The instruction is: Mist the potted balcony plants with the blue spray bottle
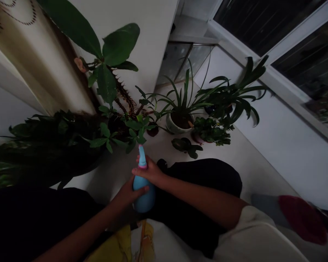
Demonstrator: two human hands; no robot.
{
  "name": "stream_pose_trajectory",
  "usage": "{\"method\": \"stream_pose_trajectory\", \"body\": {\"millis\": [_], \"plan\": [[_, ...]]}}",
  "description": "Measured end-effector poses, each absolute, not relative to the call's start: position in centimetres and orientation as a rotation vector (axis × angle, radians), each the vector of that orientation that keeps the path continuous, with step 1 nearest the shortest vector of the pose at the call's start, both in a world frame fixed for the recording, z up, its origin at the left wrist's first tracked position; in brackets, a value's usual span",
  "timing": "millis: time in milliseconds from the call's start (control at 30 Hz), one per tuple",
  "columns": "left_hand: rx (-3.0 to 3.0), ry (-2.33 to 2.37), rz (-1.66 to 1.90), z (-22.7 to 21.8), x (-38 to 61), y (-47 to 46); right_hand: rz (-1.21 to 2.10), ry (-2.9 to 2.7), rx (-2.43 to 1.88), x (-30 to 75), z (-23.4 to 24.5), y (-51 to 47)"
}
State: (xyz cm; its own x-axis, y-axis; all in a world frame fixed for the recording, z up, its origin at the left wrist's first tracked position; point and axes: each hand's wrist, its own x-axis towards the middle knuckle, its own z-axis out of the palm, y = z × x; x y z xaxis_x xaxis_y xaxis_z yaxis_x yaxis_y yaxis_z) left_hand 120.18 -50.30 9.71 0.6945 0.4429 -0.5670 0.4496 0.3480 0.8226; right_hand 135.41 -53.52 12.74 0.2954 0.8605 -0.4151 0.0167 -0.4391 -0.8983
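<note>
A white wall point(278, 123) with a window point(243, 25), 2 dark panes showing, borders a pale floor point(258, 169). At left hangs 1 curtain point(54, 54). The person's 2 black-clad legs point(196, 182) frame the near floor. Dark foliage point(71, 138) crowds the left, next to 1 spiny plant point(124, 92); farther right are 2 strap-leaved plants point(186, 98) and 2 low plants point(213, 129). 1 blue bottle point(146, 200) is between the legs, the right hand point(153, 173) gripping its neck, the left hand point(127, 193) clasping its body. Low leaves point(136, 127) stand right before its nozzle point(142, 156); whether they touch, I cannot tell.
</note>
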Motion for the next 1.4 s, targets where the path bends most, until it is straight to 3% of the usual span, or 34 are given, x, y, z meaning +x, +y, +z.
{"method": "stream_pose_trajectory", "body": {"millis": [200, 367, 633, 800, 1033, 1400], "plan": [[1.411, 0.921, 0.035, 10.7, 120.3, -49.4, 1.315, -0.744, -1.571, 135.1, 14.5, -52.6], [1.463, 0.960, 0.165, 13.5, 121.9, -49.0, 1.097, -0.771, -1.425, 135.5, 17.1, -51.0], [1.577, 1.011, 0.388, 17.5, 121.3, -46.9, 1.020, -1.044, -1.287, 135.1, 21.6, -47.6], [1.684, 1.007, 0.425, 20.9, 119.6, -46.2, 1.135, -1.079, -1.040, 134.4, 24.9, -47.9], [1.739, 0.778, 0.390, 26.5, 120.7, -47.1, 1.014, -1.057, -0.922, 137.3, 29.5, -51.6], [1.466, 0.591, 0.990, 33.9, 123.8, -43.3, 0.199, -0.509, -0.630, 145.9, 35.7, -62.2]]}}
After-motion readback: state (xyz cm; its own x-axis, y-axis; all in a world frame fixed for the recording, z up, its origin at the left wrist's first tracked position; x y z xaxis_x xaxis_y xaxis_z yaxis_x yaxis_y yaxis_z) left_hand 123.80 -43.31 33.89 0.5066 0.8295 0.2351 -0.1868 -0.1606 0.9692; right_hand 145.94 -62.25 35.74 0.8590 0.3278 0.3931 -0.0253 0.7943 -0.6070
